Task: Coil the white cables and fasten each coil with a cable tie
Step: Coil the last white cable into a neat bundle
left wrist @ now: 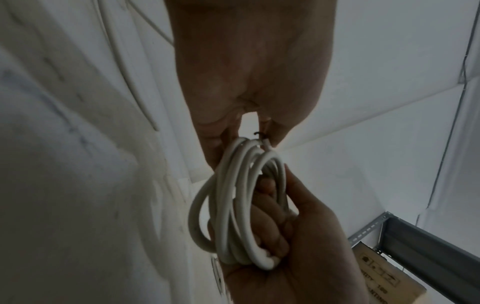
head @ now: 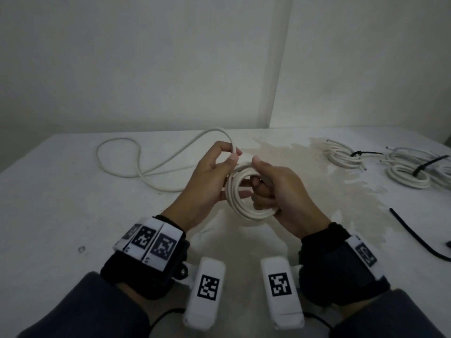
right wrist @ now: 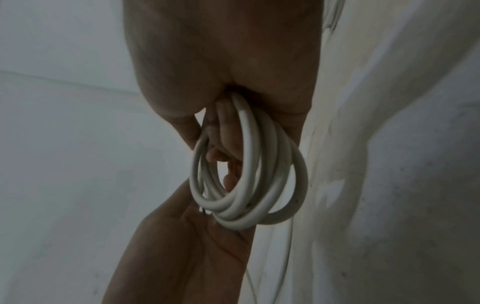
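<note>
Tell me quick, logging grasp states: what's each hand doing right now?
Left hand: pinching the loose white cable at the coil.
Right hand: gripping the white coil, fingers through its middle.

White cable [head: 246, 203], black ties [head: 415, 237], white table [head: 61, 215] with a beige stain [head: 317, 172].

Your head view: dim, greyish, soft light, faint shadows under your hands [head: 244, 184]; edges bowed by the wide lens; both wrist views darker, noisy, motion-smeared; table [head: 61, 191] streaked; only the coil [left wrist: 233, 205] reads reasonably sharp.
</note>
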`<state>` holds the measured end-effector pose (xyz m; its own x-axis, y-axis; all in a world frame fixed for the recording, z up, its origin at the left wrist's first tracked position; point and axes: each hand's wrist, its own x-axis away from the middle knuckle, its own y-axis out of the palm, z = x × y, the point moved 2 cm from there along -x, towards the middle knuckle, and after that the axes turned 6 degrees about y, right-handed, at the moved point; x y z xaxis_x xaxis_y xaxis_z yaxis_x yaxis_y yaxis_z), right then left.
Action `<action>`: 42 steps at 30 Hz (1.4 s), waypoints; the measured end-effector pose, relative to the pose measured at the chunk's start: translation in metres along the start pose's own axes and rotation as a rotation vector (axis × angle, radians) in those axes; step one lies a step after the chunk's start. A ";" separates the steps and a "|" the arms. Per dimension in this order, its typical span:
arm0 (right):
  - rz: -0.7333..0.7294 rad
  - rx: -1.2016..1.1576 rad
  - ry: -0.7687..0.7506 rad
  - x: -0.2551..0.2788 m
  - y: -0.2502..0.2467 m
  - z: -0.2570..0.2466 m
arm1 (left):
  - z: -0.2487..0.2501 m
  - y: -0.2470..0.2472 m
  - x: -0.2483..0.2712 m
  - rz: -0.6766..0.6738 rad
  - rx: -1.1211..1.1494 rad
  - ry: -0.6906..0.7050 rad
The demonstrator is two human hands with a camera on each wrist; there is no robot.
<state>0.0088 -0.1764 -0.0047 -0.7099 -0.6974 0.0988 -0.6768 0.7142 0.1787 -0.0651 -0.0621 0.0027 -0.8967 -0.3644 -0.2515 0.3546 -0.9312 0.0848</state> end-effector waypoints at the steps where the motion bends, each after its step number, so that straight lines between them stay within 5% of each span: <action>1: 0.024 0.023 -0.007 0.000 0.001 0.000 | 0.000 0.001 0.000 -0.007 -0.011 -0.011; 6: 0.078 0.019 -0.030 0.000 0.003 -0.001 | -0.003 0.007 -0.001 -0.031 0.029 -0.026; 15: 0.038 -0.056 -0.065 -0.002 -0.004 -0.001 | 0.003 0.009 0.002 -0.287 0.221 -0.146; 20: -0.026 -0.214 0.112 -0.005 -0.004 0.001 | 0.004 0.006 0.003 -0.352 0.301 -0.216; 24: 0.046 -0.112 -0.043 -0.003 -0.004 0.000 | 0.005 0.007 0.003 -0.355 0.340 -0.262; 30: -0.205 0.279 -0.208 0.005 0.009 -0.003 | 0.027 0.000 0.003 -0.269 -0.036 -0.200; 34: -0.186 0.325 -0.289 0.007 0.003 -0.008 | 0.035 0.008 0.004 -0.190 -0.308 -0.085; 42: -0.093 0.532 -0.319 0.000 -0.021 -0.010 | 0.030 0.012 0.007 -0.166 -0.305 -0.094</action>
<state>0.0249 -0.1923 0.0009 -0.6113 -0.7642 -0.2057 -0.6845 0.6410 -0.3473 -0.0755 -0.0760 0.0309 -0.9641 -0.2210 -0.1468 0.2520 -0.9361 -0.2455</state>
